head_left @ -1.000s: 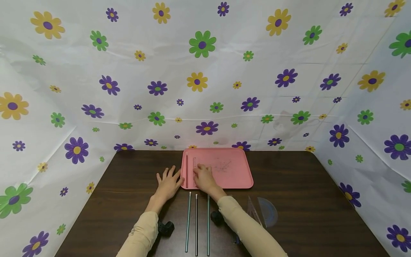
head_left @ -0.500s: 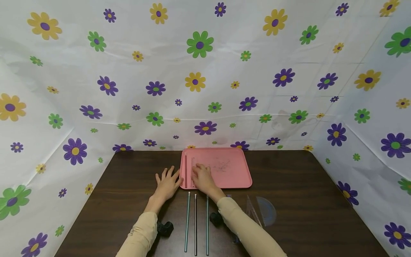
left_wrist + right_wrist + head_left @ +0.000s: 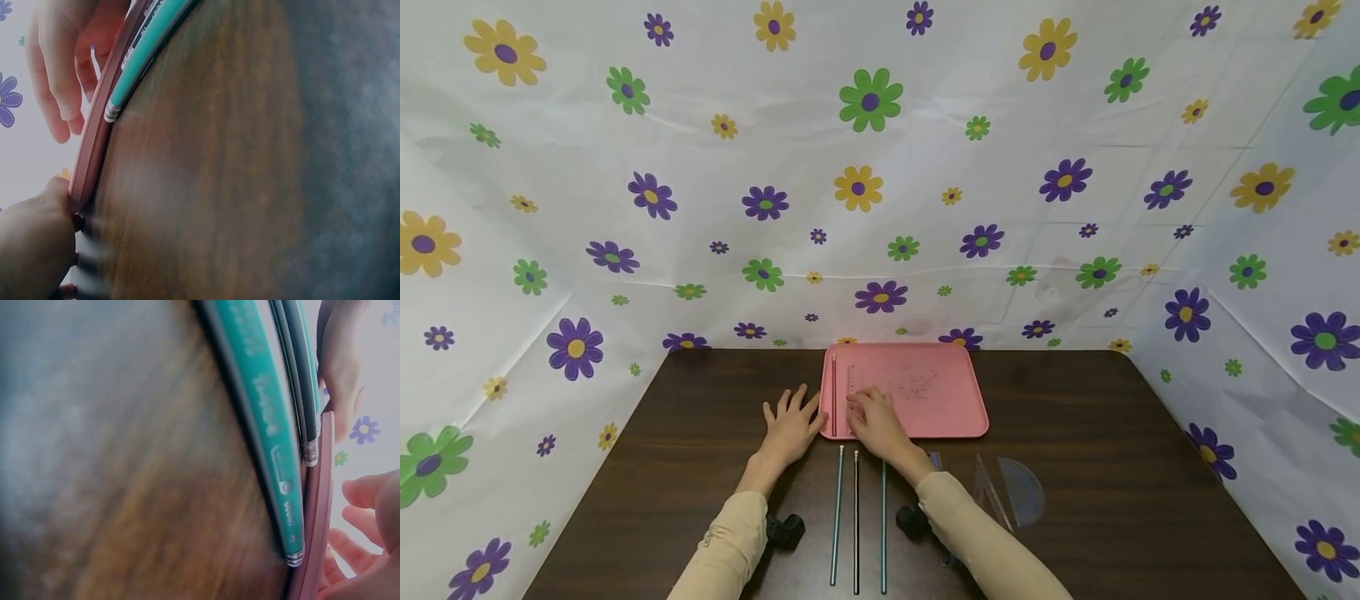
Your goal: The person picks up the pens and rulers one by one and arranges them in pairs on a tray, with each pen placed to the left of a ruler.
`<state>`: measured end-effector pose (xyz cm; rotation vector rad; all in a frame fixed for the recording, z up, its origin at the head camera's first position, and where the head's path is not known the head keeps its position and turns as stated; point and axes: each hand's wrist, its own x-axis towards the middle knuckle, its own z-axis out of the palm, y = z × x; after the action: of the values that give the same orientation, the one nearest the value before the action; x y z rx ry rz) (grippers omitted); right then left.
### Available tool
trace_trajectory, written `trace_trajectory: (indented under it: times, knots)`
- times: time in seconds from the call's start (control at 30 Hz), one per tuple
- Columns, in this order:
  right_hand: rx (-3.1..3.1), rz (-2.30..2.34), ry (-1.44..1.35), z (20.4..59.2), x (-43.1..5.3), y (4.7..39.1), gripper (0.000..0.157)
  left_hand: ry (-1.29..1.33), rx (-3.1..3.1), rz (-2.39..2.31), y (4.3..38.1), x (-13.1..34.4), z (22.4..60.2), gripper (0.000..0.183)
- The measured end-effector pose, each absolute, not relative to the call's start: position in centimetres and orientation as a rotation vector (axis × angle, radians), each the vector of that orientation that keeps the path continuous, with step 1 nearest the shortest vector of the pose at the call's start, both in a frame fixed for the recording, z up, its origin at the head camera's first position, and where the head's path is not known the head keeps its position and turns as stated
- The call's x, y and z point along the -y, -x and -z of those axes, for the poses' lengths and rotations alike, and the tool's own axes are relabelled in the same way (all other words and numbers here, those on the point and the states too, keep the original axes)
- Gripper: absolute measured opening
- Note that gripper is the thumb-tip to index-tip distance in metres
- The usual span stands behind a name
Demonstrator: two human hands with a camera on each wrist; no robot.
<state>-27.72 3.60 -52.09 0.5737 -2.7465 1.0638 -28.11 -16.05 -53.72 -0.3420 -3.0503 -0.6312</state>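
Note:
My left hand (image 3: 788, 433) lies with spread fingers at the left side of the pink tray (image 3: 955, 408), its thumb side right at the rim. Inside the tray, my right hand (image 3: 880, 425) reaches down with slightly bent fingertips on a clear ruler (image 3: 852, 379), covering part of it. Left of that ruler, a dark red pencil (image 3: 834, 392) lies lengthwise along the tray's left side. The right wrist view shows the right fingers (image 3: 359, 522) loosely bent beyond the tray's edge, the thumb apart from them.
In front of the tray lie a teal pencil (image 3: 837, 517), a black pencil (image 3: 856, 533) and another teal pencil (image 3: 883, 542). To the right are a clear set square (image 3: 991, 492) and a protractor (image 3: 1024, 492). A bluish strip (image 3: 950, 560) is partly hidden under the right forearm.
My right hand has shifted slightly toward me along the clear ruler, uncovering more of its far end. The left hand stays at the tray's left rim.

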Motion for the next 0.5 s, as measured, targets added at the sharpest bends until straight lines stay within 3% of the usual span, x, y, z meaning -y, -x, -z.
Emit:
trace_trajectory:
  times: [0.5]
  knots:
    - [2.707,-1.014,-0.630,51.80,-3.95,26.67,0.033,0.338,3.064,0.636,28.22,15.97,53.86,0.058]
